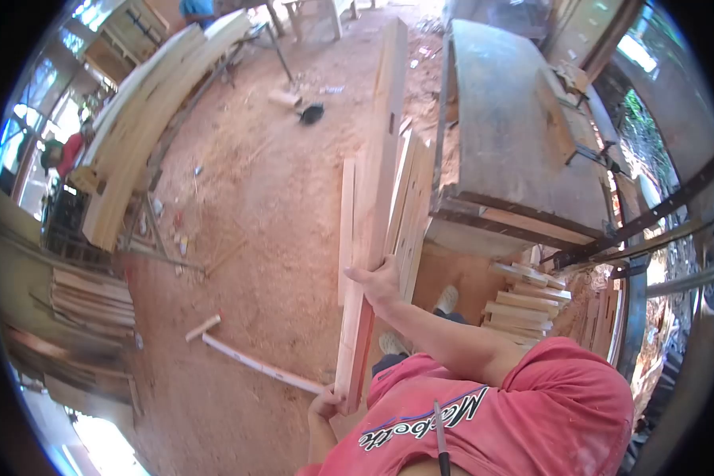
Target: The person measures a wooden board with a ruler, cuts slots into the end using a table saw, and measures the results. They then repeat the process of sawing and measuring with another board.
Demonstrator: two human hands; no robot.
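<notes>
A long, squared wooden beam [378, 166] with a small slot cut in its side runs from near my body far out ahead of me. My right hand [377, 287] is closed around its middle, thumb across the top. My left hand [326, 402] grips the near end, with its fingers partly hidden. Several more long timbers [411, 210], some with holes, lie below and beside the beam. A thin white strip of wood [262, 366] is on the ground left of my left hand, with a short wooden piece [204, 328] close to its far end.
At right stands a large worktable [508, 119] with clamps [593, 155]. Stacked wood pieces [523, 305] lie near my feet. Thick planks [155, 119] rest on supports at left, where a person in red [70, 153] stands. More boards [94, 305] are piled below. A dark object [312, 114] lies ahead.
</notes>
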